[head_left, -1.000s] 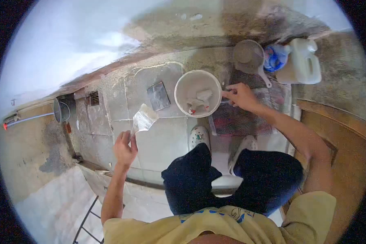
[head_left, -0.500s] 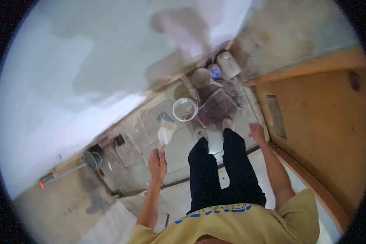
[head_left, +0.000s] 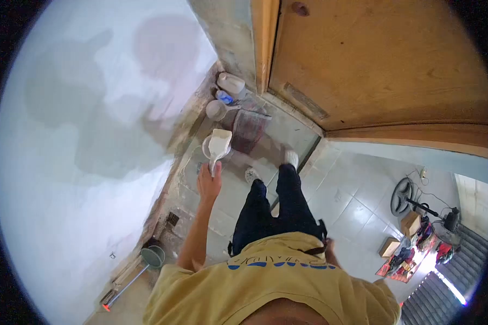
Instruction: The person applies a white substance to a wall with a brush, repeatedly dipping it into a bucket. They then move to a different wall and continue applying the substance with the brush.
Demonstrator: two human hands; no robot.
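My left hand [head_left: 209, 181] is closed around the narrow handle of a pale, flat tool with a wide, square head [head_left: 220, 142]. The head overlaps the round white tub [head_left: 205, 149] on the floor in this view. Down by my right hip is my right hand [head_left: 331, 252], mostly hidden by my shirt and trousers. Beyond the tub lie a pale long-handled dipper [head_left: 217, 110] and a dark reddish woven mat [head_left: 249, 130].
A white jug [head_left: 231, 83] and a blue packet [head_left: 224, 97] stand in the wall corner. A wooden door [head_left: 374, 65] is ahead right. A floor drain [head_left: 172, 218] and grey bucket [head_left: 153, 257] lie lower left. A fan [head_left: 403, 196] and clutter are at right.
My view has turned right, bringing the tiled floor and fan into sight. The held tool now overlaps the tub. My right hand has dropped from near the door to my hip.
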